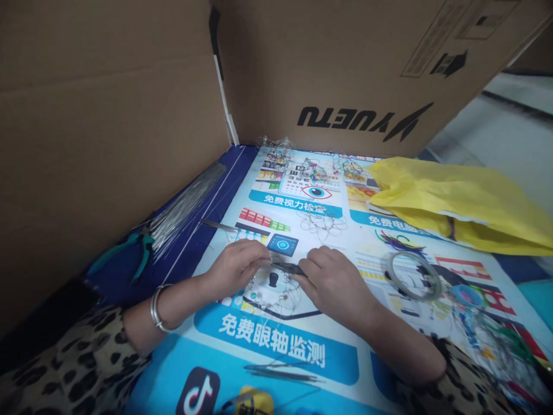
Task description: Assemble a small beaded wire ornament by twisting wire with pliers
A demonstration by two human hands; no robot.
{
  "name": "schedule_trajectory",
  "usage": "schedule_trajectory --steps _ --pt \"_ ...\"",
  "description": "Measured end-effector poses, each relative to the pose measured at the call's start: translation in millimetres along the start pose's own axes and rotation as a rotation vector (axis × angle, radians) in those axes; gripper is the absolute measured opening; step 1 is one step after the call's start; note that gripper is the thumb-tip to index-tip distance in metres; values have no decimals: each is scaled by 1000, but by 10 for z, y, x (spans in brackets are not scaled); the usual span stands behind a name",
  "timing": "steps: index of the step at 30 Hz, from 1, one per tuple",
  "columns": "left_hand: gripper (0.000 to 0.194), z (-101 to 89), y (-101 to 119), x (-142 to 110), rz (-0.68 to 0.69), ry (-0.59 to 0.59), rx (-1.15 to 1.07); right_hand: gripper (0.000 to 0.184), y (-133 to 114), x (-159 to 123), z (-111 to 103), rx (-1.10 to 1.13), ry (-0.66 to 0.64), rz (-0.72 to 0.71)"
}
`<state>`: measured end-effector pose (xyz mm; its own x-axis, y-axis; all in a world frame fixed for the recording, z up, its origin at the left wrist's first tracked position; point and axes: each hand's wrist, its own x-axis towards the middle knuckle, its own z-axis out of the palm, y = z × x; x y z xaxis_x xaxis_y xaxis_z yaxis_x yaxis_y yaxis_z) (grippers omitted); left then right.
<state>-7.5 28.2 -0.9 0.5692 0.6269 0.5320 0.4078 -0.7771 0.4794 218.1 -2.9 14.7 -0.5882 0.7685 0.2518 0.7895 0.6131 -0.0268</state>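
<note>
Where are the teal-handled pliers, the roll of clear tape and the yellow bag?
Teal-handled pliers (113, 252): head view, on the outer handle.
Roll of clear tape (390, 275): head view, on the left side of the ring.
Yellow bag (453, 189): head view, on its upper middle.

The left hand (242, 262) pinched the beaded wire piece (279, 305); the right hand (334, 282) gripped a slim dark tool (290, 268) at the piece's far edge; left of the piece lay teal-handled pliers (114, 252) and straight wires (185, 202); right of it, a clear ring (415, 296); beyond it to the right, a yellow bag (458, 193).
</note>
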Motion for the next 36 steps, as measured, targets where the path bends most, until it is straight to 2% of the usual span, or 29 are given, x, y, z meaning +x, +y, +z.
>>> schedule_trajectory --steps 13,18,26,30,33,36 --pt "12 -27 11 7 -52 -9 -95 21 -32 -7 -48 -24 5 16" --pt "12 -21 -2 2 -16 -23 -112 21 -47 -16 -39 -22 0 29" --pt "13 -41 45 28 -44 -33 -24 20 -14 -26 -117 -4 -22 40" --pt "14 -52 78 47 -40 -12 19 20 10 -77 -175 126 -69 141" --pt "13 -46 92 52 -37 5 45 20 -82 -145 -171 273 -64 222" --pt "12 -37 100 51 -65 15 61 17 -234 -213 -149 308 -60 162"
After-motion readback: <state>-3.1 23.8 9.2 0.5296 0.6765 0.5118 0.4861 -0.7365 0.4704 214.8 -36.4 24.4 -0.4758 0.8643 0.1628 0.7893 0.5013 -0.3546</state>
